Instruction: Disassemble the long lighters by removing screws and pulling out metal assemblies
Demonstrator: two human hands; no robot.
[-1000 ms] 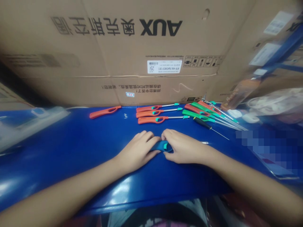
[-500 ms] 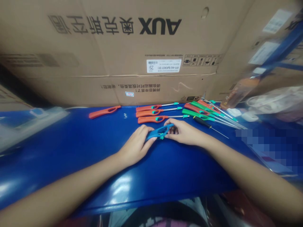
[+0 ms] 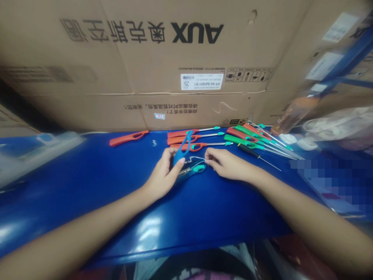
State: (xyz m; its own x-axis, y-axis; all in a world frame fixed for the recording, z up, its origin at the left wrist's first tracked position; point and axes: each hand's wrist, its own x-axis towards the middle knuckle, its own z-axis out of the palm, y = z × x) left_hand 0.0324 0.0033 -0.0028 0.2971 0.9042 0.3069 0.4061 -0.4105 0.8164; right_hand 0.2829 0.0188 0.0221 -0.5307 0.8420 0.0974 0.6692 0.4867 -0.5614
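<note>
My left hand (image 3: pixel 161 177) is closed around a blue gas lighter handle that has come apart into two shells. One blue half-shell (image 3: pixel 186 143) tilts upward from between the fingers and thumb. Below it lies the other half, with a turquoise trigger (image 3: pixel 199 168) and inner parts showing. A thin white wire (image 3: pixel 196 157) runs from the handle to my right hand (image 3: pixel 223 163), whose thumb and fingertips pinch its end. Just behind the hands, orange lighters (image 3: pixel 183 147) with metal tubes lie in a row.
A red handle piece (image 3: pixel 129 138) and small screws (image 3: pixel 154 143) lie to the left. A black-handled screwdriver (image 3: pixel 249 150) lies beside a pile of green and red lighters (image 3: pixel 244 138) on the right. Behind the blue table (image 3: pixel 116 202) stands a large cardboard box (image 3: pixel 140 77).
The blue handle has been opened, and one half-shell now tilts up in my left hand. My right hand has let go of the handle's end and holds the white wire.
</note>
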